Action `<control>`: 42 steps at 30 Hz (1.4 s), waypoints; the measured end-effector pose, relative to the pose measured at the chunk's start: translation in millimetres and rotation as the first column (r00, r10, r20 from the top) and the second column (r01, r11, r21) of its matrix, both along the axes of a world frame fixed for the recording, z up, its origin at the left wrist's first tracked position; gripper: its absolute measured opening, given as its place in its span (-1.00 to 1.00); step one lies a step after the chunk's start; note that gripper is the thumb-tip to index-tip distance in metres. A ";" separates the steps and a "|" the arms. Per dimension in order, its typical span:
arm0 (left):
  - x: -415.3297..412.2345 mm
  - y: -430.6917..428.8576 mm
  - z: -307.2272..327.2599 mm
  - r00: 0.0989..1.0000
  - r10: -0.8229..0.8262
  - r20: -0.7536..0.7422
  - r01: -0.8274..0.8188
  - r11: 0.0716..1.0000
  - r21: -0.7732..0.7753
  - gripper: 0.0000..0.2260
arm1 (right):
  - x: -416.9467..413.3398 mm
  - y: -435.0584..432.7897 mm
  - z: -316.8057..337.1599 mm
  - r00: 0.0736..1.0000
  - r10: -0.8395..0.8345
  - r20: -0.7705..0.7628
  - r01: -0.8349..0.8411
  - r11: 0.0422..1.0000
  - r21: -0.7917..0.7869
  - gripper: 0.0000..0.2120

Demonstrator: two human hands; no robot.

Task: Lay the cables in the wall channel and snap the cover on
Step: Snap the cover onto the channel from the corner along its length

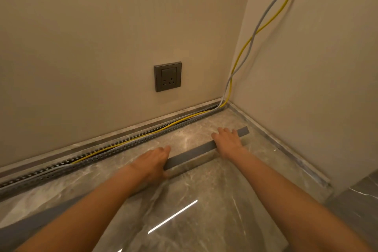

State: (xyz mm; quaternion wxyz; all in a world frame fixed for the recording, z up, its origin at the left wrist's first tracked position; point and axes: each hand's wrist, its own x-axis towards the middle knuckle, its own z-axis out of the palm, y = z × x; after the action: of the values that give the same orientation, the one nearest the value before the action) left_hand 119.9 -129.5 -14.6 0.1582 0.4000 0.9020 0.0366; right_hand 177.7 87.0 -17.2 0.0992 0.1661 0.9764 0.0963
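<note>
Beyond both hands, along the foot of the wall, runs the slotted grey channel [114,148], its comb-like side walls open at the top. Inside it lie a yellow cable [143,138] and a grey cable [51,168], which rise together up the corner at the far right, crossing twice. On the glossy marbled floor [204,200], nearer than the channel, lies the flat grey cover strip [192,152], smooth and matte. Left hand [153,160] curls over its near end, thumb under the edge (apparently a grip, though the fingertips are hidden). Right hand [228,141] rests palm-down across the strip near its far end, fingers together and extended. Above the left hand, a dark square socket [167,76] sits flush in the plain beige wall.
</note>
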 end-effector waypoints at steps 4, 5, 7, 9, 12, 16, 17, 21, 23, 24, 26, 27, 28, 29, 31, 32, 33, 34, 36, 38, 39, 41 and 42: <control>-4.3 2.2 1.0 0.998 0.034 -0.047 -0.036 0.999 -0.039 -0.65 | -10.7 8.8 4.6 0.994 0.090 -0.069 -0.088 0.996 0.025 -0.72; -6.7 5.5 1.6 0.997 0.032 -0.070 -0.035 0.998 -0.054 -0.66 | -14.0 13.4 6.2 0.991 0.105 -0.077 -0.103 0.994 0.033 -0.73; -12.3 16.2 5.0 0.995 0.026 -0.099 -0.032 0.998 -0.060 -0.68 | -20.8 24.7 9.6 0.989 0.123 -0.085 -0.120 0.992 0.040 -0.72; -17.1 28.7 9.4 0.993 0.035 -0.116 -0.043 0.997 -0.071 -0.69 | -28.7 37.1 12.2 0.986 0.142 -0.088 -0.140 0.990 0.028 -0.71; -24.1 49.6 12.1 0.982 0.080 -0.172 -0.099 0.990 -0.105 -0.67 | -42.7 58.6 14.0 0.981 0.176 -0.079 -0.178 0.984 -0.022 -0.67; -35.6 77.8 11.7 0.959 0.170 -0.226 -0.200 0.973 -0.114 -0.66 | -61.1 77.8 8.0 0.974 0.222 -0.043 -0.223 0.974 -0.039 -0.48; -39.5 85.9 10.5 0.954 0.195 -0.229 -0.221 0.971 -0.093 -0.65 | -67.3 78.8 7.5 0.968 0.246 -0.047 -0.247 0.969 -0.021 -0.48; -56.7 100.2 5.7 0.941 0.246 -0.234 -0.259 0.966 -0.025 -0.65 | -94.2 74.5 1.1 0.922 0.374 -0.098 -0.375 0.927 0.016 -0.54; -66.0 102.3 2.3 0.941 0.257 -0.219 -0.263 0.965 0.001 -0.63 | -107.8 78.9 0.5 0.904 0.409 -0.121 -0.412 0.911 0.001 -0.57; -68.9 102.9 2.2 0.941 0.260 -0.217 -0.265 0.964 0.007 -0.61 | -113.4 81.8 0.6 0.899 0.423 -0.118 -0.426 0.905 -0.002 -0.59; -76.2 104.4 2.8 0.936 0.266 -0.230 -0.271 0.963 0.010 -0.61 | -124.6 85.6 -2.1 0.889 0.446 -0.106 -0.449 0.893 -0.008 -0.60; -80.0 105.3 2.0 0.935 0.263 -0.238 -0.270 0.963 0.004 -0.62 | -128.6 85.7 -5.4 0.888 0.449 -0.096 -0.453 0.891 -0.019 -0.61; -84.1 106.1 1.6 0.934 0.253 -0.252 -0.264 0.964 -0.013 -0.62 | -131.4 85.1 -9.7 0.891 0.446 -0.083 -0.449 0.893 -0.033 -0.61; -88.5 106.6 0.8 0.933 0.239 -0.269 -0.259 0.965 -0.042 -0.61 | -132.2 84.5 -13.5 0.896 0.438 -0.074 -0.442 0.896 -0.043 -0.61; -103.5 106.9 0.0 0.929 0.233 -0.289 -0.264 0.962 -0.073 -0.59 | -136.3 84.8 -17.0 0.901 0.428 -0.078 -0.432 0.900 -0.051 -0.61; -111.0 106.7 -0.5 0.929 0.234 -0.286 -0.266 0.961 -0.076 -0.59 | -138.4 85.6 -17.4 0.901 0.426 -0.083 -0.432 0.900 -0.059 -0.61; -119.5 106.0 -1.5 0.934 0.229 -0.276 -0.260 0.962 -0.081 -0.60 | -141.9 86.8 -18.0 0.897 0.433 -0.088 -0.439 0.896 -0.061 -0.61; -126.9 104.9 -2.1 0.941 0.221 -0.257 -0.251 0.964 -0.087 -0.61 | -144.8 87.4 -19.0 0.891 0.443 -0.093 -0.450 0.891 -0.059 -0.61; -134.8 101.7 -6.8 0.958 0.216 -0.191 -0.238 0.966 -0.099 -0.64 | -147.8 87.5 -24.7 0.880 0.468 -0.083 -0.473 0.879 -0.061 -0.59; -132.1 102.0 -12.7 0.967 0.211 -0.144 -0.230 0.965 -0.126 -0.65 | -146.7 88.0 -33.9 0.874 0.483 -0.044 -0.485 0.873 -0.055 -0.57; -129.3 103.1 -15.4 0.969 0.208 -0.135 -0.227 0.964 -0.136 -0.64 | -146.0 89.3 -37.1 0.879 0.475 -0.037 -0.477 0.877 -0.063 -0.56; -125.9 107.2 -17.9 0.969 0.203 -0.140 -0.222 0.966 -0.134 -0.63 | -146.1 94.3 -38.5 0.896 0.440 -0.053 -0.444 0.890 -0.109 -0.55; -125.2 109.8 -17.4 0.969 0.197 -0.152 -0.217 0.967 -0.131 -0.63 | -146.2 97.4 -37.0 0.902 0.428 -0.065 -0.433 0.891 -0.136 -0.56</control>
State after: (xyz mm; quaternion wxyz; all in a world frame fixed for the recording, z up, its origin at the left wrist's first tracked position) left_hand -5.3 -19.8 -32.0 0.1197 0.2924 0.9479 -0.0414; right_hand 31.4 184.4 -54.2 0.0712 -0.0602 0.9948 0.0410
